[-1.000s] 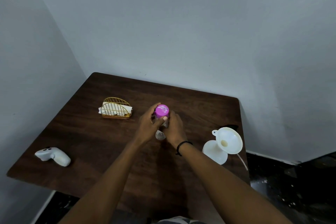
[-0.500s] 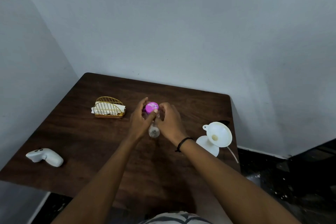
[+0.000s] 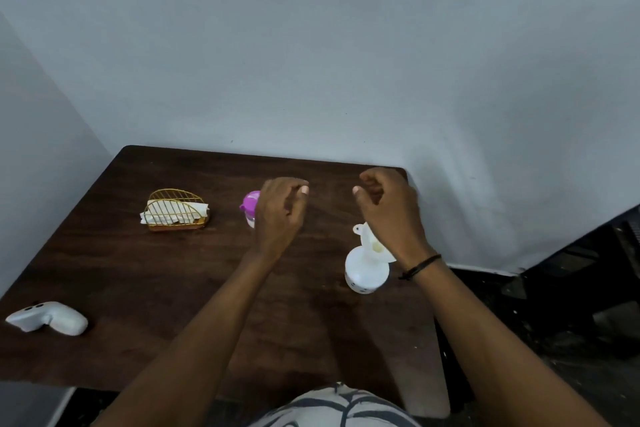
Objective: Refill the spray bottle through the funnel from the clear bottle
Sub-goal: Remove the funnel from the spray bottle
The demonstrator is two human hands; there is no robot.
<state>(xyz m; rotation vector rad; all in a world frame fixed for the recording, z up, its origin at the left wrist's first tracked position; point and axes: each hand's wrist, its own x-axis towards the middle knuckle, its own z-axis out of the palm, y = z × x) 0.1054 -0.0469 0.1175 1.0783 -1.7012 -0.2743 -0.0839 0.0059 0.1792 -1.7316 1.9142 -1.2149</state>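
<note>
The clear bottle [image 3: 250, 208] with a pink cap stands upright on the dark wooden table [image 3: 138, 274], mostly hidden behind my left hand [image 3: 281, 215]. My left hand hovers just right of it, fingers loosely curled, holding nothing. The white spray bottle [image 3: 365, 269] stands near the table's right edge with the white funnel [image 3: 372, 243] in its neck. My right hand [image 3: 391, 211] floats above the funnel, fingers loosely curled and empty, covering part of the funnel's rim.
A gold wire holder [image 3: 176, 210] with white napkins sits at the back left. A white spray head [image 3: 48, 317] lies at the near left edge. Grey walls close the back and left; the table's right edge drops to a dark floor.
Both hands have let go of the clear bottle. My right hand has moved right, over the funnel; my left hand has drawn off the pink cap. The camera has shifted.
</note>
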